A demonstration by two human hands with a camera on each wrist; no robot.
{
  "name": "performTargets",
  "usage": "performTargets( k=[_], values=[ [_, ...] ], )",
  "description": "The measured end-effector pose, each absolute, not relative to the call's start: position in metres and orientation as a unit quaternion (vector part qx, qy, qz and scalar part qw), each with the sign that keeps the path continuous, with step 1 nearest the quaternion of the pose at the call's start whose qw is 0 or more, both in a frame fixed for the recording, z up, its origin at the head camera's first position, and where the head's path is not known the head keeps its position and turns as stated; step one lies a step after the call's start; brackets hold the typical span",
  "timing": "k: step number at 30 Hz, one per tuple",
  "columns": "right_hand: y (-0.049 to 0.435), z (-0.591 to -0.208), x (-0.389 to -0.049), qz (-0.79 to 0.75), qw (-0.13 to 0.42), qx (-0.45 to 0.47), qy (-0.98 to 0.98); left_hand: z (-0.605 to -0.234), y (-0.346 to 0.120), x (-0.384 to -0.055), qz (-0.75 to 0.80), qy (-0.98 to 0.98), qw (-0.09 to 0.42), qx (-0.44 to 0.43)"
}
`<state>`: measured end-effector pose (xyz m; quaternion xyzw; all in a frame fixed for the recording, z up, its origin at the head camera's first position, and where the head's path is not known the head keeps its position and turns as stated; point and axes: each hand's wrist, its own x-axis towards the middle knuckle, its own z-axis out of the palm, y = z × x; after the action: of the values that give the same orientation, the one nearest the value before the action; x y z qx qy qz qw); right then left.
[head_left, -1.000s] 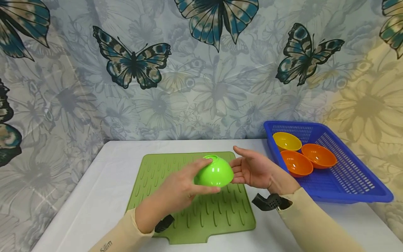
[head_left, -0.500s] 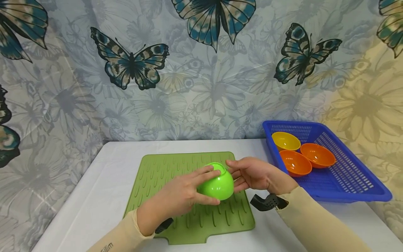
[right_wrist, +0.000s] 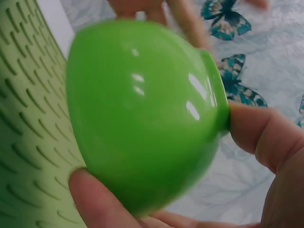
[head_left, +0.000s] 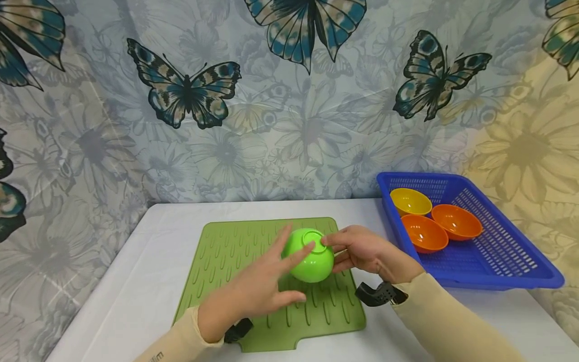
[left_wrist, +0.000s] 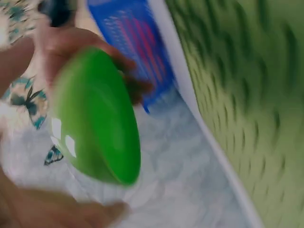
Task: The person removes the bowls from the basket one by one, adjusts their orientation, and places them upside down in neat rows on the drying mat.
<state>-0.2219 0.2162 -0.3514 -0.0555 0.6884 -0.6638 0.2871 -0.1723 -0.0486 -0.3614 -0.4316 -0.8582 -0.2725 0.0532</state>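
Note:
A bright green bowl is tilted above the green ridged mat, its foot ring facing up. My right hand grips it from the right side. In the right wrist view the thumb presses at the foot ring and a fingertip lies at the rim. My left hand is on the bowl's left with fingers spread, the index finger passing in front of it. The left wrist view is blurred; there the left fingers stand apart from the bowl.
At the right stands a blue basket holding a yellow bowl and two orange bowls, one nearer and one farther right. A white cloth covers the table. Behind it hangs a butterfly-patterned fabric.
The green bowl has come lower and turned its foot ring toward the head camera. My left fingers have spread off it, while my right hand has closed in and taken hold.

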Motion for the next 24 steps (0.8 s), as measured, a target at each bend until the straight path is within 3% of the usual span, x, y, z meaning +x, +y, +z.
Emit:
performTargets(
  k=[4, 10, 15, 24],
  values=[
    [0.212, -0.352, -0.220, -0.666, 0.231, -0.037, 0.708, -0.356, -0.046, -0.173, -0.531, -0.815, -0.080, -0.220],
    [0.199, -0.353, -0.214, -0.654, 0.172, -0.027, 0.736, -0.354, -0.044, -0.189, -0.723, -0.658, -0.192, -0.092],
    [0.190, -0.354, -0.209, -0.639, 0.146, -0.027, 0.755, -0.356, -0.043, -0.197, -0.728, -0.653, -0.203, -0.047],
    [0.177, -0.356, -0.203, -0.634, 0.124, -0.039, 0.762, -0.363, -0.050, -0.203, -0.709, -0.685, -0.164, -0.024]
  ],
)
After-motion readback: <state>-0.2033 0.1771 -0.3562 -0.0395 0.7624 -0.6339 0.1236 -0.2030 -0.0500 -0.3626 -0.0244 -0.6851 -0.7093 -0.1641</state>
